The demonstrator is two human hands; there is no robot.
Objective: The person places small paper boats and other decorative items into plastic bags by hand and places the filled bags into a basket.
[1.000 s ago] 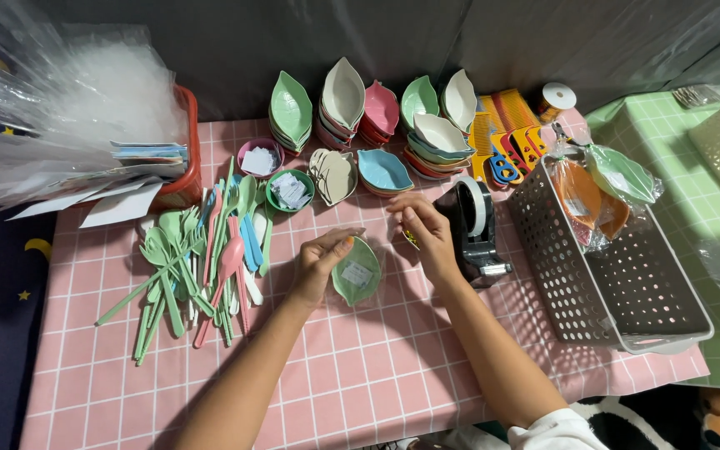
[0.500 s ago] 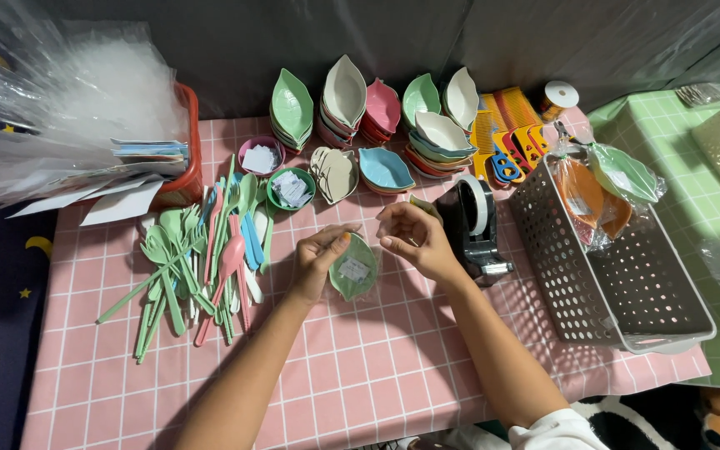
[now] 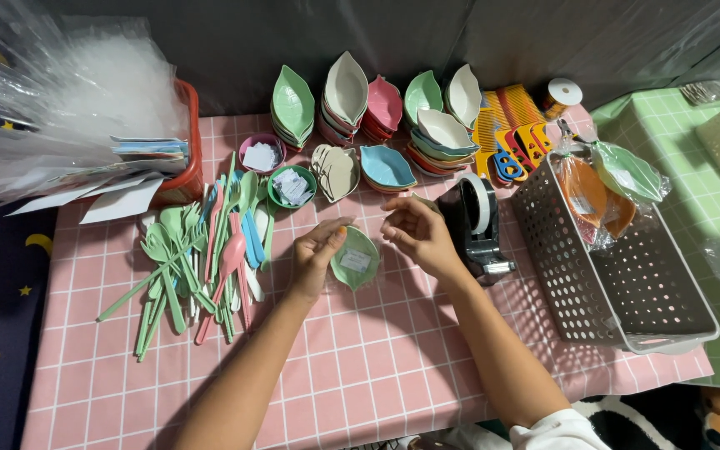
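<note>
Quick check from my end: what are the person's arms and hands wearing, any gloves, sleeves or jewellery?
Both the left hand and right hand are bare, with no gloves, rings or watch visible. Forearms are uncovered. A white sleeve shows only at the upper right arm, near the bottom edge.

A pink checked tabletop [image 3: 393,367] carries stacked leaf dishes [image 3: 352,96] along its far edge, spoons [image 3: 202,250] near the left edge, a tape dispenser [image 3: 477,225] mid-table, and a grey basket [image 3: 627,283] at the right edge.
</note>
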